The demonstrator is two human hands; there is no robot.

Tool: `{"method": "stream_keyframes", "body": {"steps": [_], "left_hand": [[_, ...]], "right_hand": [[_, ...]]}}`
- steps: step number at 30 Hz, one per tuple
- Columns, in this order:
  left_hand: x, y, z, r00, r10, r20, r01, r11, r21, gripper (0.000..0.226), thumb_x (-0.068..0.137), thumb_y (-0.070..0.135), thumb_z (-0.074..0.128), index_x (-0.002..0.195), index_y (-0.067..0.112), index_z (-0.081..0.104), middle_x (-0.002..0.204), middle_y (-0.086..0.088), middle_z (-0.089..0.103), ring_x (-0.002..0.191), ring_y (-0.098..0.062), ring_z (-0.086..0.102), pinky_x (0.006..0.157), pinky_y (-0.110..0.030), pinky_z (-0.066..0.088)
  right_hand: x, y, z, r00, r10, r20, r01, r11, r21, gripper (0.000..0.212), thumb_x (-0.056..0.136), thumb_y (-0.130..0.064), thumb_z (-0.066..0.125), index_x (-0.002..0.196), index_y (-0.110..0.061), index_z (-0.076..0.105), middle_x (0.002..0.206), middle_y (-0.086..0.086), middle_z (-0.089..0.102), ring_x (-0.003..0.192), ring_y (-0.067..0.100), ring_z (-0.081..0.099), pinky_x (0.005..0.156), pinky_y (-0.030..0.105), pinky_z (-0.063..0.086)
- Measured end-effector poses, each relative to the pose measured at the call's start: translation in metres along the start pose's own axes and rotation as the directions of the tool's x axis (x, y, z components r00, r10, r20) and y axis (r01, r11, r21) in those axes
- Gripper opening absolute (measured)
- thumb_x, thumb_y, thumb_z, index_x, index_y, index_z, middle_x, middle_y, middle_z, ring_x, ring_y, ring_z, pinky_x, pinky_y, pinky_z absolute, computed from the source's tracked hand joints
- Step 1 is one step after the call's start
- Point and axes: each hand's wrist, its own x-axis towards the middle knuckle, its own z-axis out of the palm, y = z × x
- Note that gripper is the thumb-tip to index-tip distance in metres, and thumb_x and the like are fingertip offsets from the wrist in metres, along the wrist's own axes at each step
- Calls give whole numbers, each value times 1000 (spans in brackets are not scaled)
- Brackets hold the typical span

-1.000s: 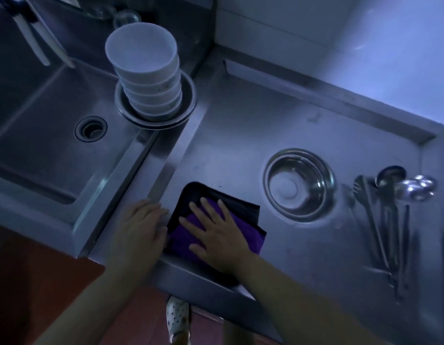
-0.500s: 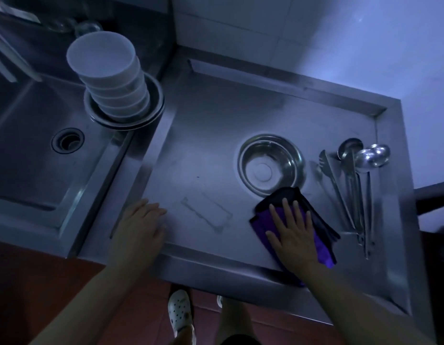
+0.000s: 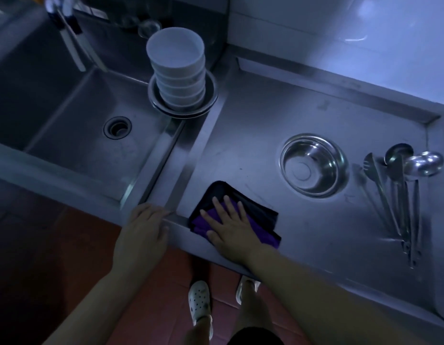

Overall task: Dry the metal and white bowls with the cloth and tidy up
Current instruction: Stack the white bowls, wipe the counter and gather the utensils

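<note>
Two steel surfaces fill most of my view: the counter on the right with its raised rim, and the sink sunk on the left, its drain near the middle. On the ledge between them sits a stack of white bowls, nested inside a shallow metal bowl whose rim shows around the stack. A second metal bowl stands upright and alone on the counter, well apart from the stack. To its right lie the steel ladles and tongs, side by side, handles toward me. The purple and black cloth lies folded at the counter's near left corner. My right hand presses flat on it, fingers straight and spread, grip released. My left hand rests on the counter's front edge just beside the cloth, fingers relaxed, grasping nothing. White perforated clogs show below on the red floor.
</note>
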Motion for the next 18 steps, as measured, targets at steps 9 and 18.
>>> {"method": "stream_keyframes", "body": {"steps": [9,18], "left_hand": [[-4,-3,-9,996,92,9,-93,994,49,30,71,-3,73,101,-1,70,101,-16,69,111,-36,57,96,-37,42],[22,73,-5,925,378,28,-379,925,29,38,54,-10,82,90,-4,72,91,-20,71,96,-43,64,81,-51,51]], "right_hand": [[8,-58,-2,996,-72,-51,73,997,17,60,99,-47,29,150,-32,1,159,4,2,145,24,-7,116,42,-8],[-106,22,10,981,170,-98,-166,985,48,62,94,-56,31,149,-32,14,158,-1,10,146,20,-1,115,39,-8]]}}
